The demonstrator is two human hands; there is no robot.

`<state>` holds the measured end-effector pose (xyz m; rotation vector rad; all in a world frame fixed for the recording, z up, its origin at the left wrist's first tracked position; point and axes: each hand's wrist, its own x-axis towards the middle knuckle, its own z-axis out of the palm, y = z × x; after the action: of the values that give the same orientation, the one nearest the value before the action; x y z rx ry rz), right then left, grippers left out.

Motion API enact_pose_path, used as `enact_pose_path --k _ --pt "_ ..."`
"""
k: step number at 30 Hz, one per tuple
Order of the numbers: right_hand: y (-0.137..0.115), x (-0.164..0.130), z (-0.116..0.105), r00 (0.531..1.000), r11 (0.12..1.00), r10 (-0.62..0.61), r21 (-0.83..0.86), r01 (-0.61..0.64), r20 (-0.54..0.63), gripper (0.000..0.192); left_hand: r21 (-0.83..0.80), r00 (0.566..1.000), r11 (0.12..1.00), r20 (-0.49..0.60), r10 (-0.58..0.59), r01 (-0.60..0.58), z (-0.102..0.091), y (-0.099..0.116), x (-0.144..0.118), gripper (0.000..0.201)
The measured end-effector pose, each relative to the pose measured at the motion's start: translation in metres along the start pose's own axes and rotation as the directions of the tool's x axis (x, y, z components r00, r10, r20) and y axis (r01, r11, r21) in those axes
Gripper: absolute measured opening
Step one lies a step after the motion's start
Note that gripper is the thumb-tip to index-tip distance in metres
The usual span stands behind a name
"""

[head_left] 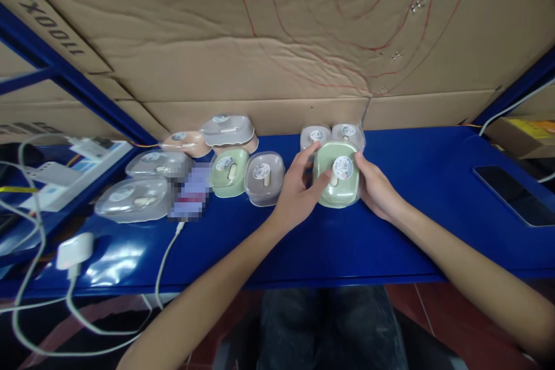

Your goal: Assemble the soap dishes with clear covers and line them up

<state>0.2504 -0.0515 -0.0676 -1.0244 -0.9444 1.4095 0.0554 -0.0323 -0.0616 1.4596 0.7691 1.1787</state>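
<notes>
A green lidded box (337,192) with a clear cover and a round label is held between both hands above the blue shelf. My left hand (299,188) wraps its left side, the thumb lying over the front of the lid near the label. On the other side, my right hand (378,185) presses its fingers against the box's right edge. Just behind it stand two greyish boxes, one at left (313,134) and one at right (350,134), partly covered by the green one. A grey box (265,182) sits left of my left hand, beside another green box (228,176).
More lidded boxes (134,199) stand to the left, some stacked, around a pixelated phone-like item (191,191). A white charger (74,251) with cables lies at front left, near a power strip (82,176). A dark phone (515,193) rests at right. Cardboard (260,75) backs the blue shelf (425,167).
</notes>
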Motion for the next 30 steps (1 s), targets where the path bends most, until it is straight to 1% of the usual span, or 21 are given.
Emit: enact_pose_path --k 2,4,7,9,13,16,21,25,28,30 --pt "-0.001 -0.001 0.001 1.000 1.000 -0.004 0.011 0.004 -0.018 0.066 -0.067 0.999 0.996 0.006 -0.050 0.051 0.002 0.001 0.000 0.077" --pt "-0.003 -0.002 0.001 0.999 1.000 -0.016 0.023 0.017 -0.030 0.062 -0.129 0.993 0.984 0.017 -0.121 0.122 0.003 0.003 0.001 0.073" --pt "-0.002 -0.001 0.000 0.999 0.999 -0.029 0.028 0.030 -0.041 0.060 -0.168 0.973 0.959 0.057 -0.223 0.230 0.005 0.006 0.001 0.062" --pt "-0.001 -0.001 -0.001 0.998 0.999 -0.037 0.008 0.038 -0.046 0.060 -0.173 0.965 0.950 0.071 -0.251 0.260 0.006 0.007 0.000 0.063" --pt "0.002 0.001 -0.001 0.996 0.996 -0.068 -0.054 0.066 -0.048 0.056 -0.162 0.972 0.960 0.102 -0.213 0.228 0.004 0.006 -0.001 0.071" --pt "0.002 0.000 0.000 0.994 0.995 -0.088 -0.061 0.085 -0.059 0.055 -0.155 0.976 0.968 0.125 -0.178 0.196 0.003 0.006 -0.001 0.076" --pt "-0.001 0.001 0.000 0.994 0.993 -0.086 -0.084 0.080 -0.067 0.059 -0.183 0.974 0.966 0.163 -0.156 0.185 0.003 0.005 -0.002 0.089" --pt "0.002 0.002 -0.001 0.993 0.991 -0.098 -0.102 0.091 -0.067 0.061 -0.174 0.977 0.968 0.150 -0.153 0.179 0.003 0.003 -0.002 0.101" --pt "0.006 0.003 -0.002 0.991 0.986 -0.120 -0.124 0.112 -0.062 0.060 -0.142 0.980 0.977 0.137 -0.142 0.161 0.005 0.004 -0.003 0.101" --pt "0.010 0.004 -0.002 0.985 0.979 -0.158 -0.143 0.147 -0.070 0.057 -0.125 0.980 0.980 0.146 -0.137 0.156 0.006 0.004 -0.003 0.097"
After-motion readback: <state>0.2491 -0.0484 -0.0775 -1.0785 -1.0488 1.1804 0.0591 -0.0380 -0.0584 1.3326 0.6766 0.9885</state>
